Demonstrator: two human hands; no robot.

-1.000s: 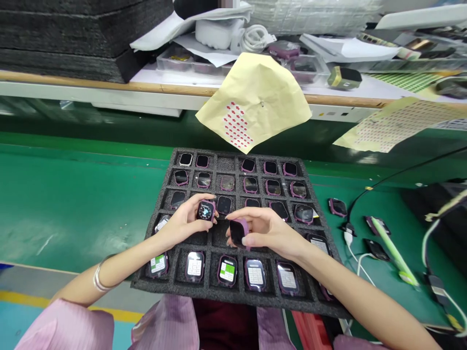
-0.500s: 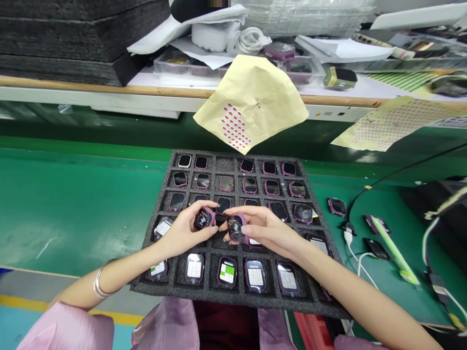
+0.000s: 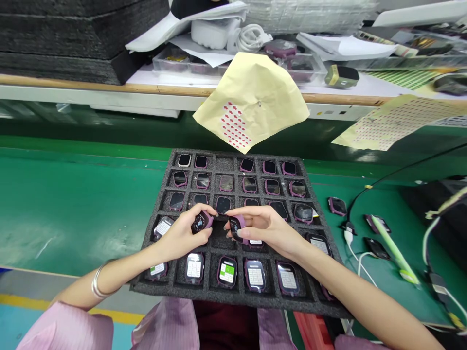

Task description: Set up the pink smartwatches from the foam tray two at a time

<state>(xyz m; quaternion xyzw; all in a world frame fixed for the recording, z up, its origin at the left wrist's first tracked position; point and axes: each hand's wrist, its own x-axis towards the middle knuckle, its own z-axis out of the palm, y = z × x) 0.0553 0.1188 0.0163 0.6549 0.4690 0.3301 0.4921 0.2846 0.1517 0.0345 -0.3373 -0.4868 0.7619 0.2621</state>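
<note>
My left hand (image 3: 188, 231) is closed on a purple smartwatch case (image 3: 200, 221), its dark screen lit with a small picture and turned partly sideways. A second purple smartwatch case (image 3: 235, 226), also with a lit screen, is pinched in my right hand (image 3: 266, 226), thumb at its lower edge. Both are held apart, over the middle of a black foam tray (image 3: 224, 165). Watch cases lie in most of the tray's pockets. Along the near row, several show white screens, and one watch (image 3: 227, 272) has a white and green screen. My hands hide part of the middle rows.
A yellow sticker sheet (image 3: 251, 102) with red arrows hangs from the shelf edge (image 3: 160, 89). Black foam trays (image 3: 62, 41) are stacked at upper left. On the green bench to the right lie a loose watch (image 3: 337, 206), a light-green pen-like stick (image 3: 396, 250) and cables (image 3: 350, 243).
Both watches have turned so that their screens face more sideways and their purple sides show more. My left hand has shifted slightly left, widening the gap between the watches.
</note>
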